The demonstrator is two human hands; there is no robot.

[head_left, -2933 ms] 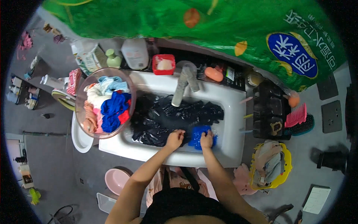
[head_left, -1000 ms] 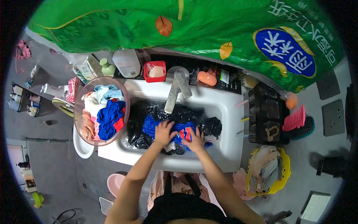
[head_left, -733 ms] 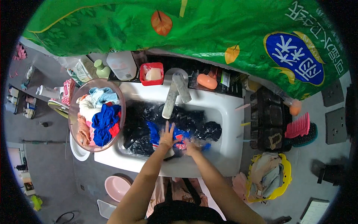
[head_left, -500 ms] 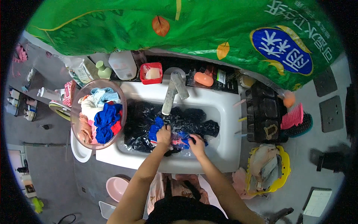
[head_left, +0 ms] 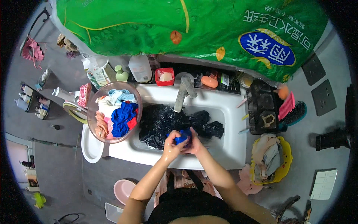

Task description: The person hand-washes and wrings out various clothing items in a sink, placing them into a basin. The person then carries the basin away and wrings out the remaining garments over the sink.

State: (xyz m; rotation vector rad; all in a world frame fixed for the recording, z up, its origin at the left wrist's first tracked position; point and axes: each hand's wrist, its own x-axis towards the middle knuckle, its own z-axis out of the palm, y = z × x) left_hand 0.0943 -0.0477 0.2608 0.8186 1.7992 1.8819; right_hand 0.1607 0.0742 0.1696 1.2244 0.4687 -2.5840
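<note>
Clothes bowl (head_left: 113, 112) left of sink (head_left: 227, 112); garments (head_left: 164, 121) inside sink under faucet (head_left: 182, 93); soap dish (head_left: 165, 76) behind; laundry basket (head_left: 270, 162) right.

I see a big green plastic sack (head_left: 156, 22) spread above the sink, with a blue oval label (head_left: 266, 48) and orange leaves. A white jug (head_left: 140, 68) and a small carton (head_left: 97, 74) stand below it.
</note>
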